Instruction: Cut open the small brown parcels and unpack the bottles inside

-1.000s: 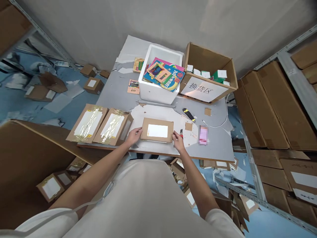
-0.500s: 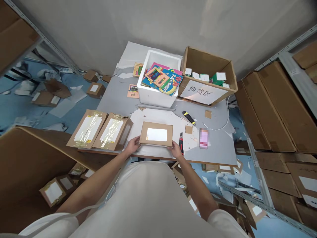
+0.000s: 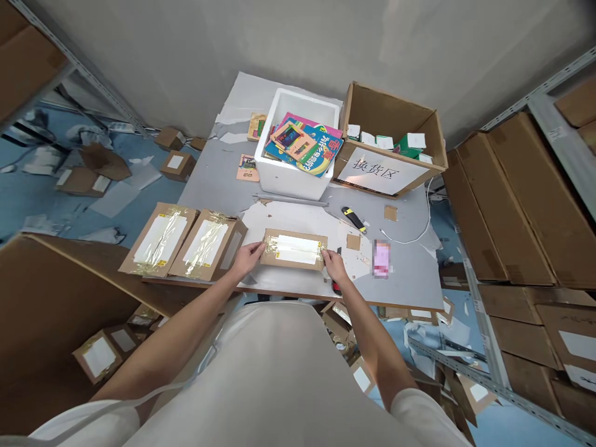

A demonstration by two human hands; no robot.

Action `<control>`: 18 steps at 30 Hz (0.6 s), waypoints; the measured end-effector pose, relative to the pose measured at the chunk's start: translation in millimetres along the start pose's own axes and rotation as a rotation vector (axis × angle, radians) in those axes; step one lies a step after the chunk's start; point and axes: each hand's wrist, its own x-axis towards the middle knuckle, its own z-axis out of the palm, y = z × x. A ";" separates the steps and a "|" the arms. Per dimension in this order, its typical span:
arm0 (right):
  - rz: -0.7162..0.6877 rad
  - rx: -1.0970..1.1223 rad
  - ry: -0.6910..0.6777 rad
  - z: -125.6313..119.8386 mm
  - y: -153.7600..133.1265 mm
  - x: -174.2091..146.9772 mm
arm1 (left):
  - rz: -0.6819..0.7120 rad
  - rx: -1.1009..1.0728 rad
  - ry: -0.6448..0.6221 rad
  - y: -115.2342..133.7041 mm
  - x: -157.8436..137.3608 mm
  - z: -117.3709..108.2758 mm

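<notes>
Between my two hands is a small cardboard box (image 3: 294,249), its facing side carrying a white label under clear, yellowish tape. My left hand (image 3: 250,256) grips its left end with fingers and thumb. On the right end, my right hand (image 3: 334,264) is closed in the same way. A red and black box cutter (image 3: 336,287) lies by my right hand and is partly hidden by it. Left of my left hand, two taped and labelled cardboard boxes (image 3: 161,239) (image 3: 205,245) stand side by side at the table's front edge.
A white foam box (image 3: 291,180) piled with books and a large open carton (image 3: 391,167) holding small boxes stand at the back. A yellow and black cutter (image 3: 354,219), a white cable (image 3: 410,242) and a pixelated pink item (image 3: 382,259) lie on the right. Shelves with cartons (image 3: 482,205) flank the table.
The small box has been turned in my hands, so a taped label side now faces up in place of the earlier plain label side. Both hands have shifted up slightly.
</notes>
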 end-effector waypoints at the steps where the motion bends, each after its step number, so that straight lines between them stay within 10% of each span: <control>1: 0.014 0.030 -0.001 1.9 1.5 1.0 | 0.004 0.020 0.008 -0.1 1.5 0.6; 11: 0.202 0.421 -0.057 15.4 22.2 -9.5 | 0.041 0.091 0.014 -4.3 -0.6 -2.3; 18: 0.072 0.416 -0.133 14.3 34.3 -17.7 | 0.052 -0.031 -0.128 -26.2 -3.2 -9.0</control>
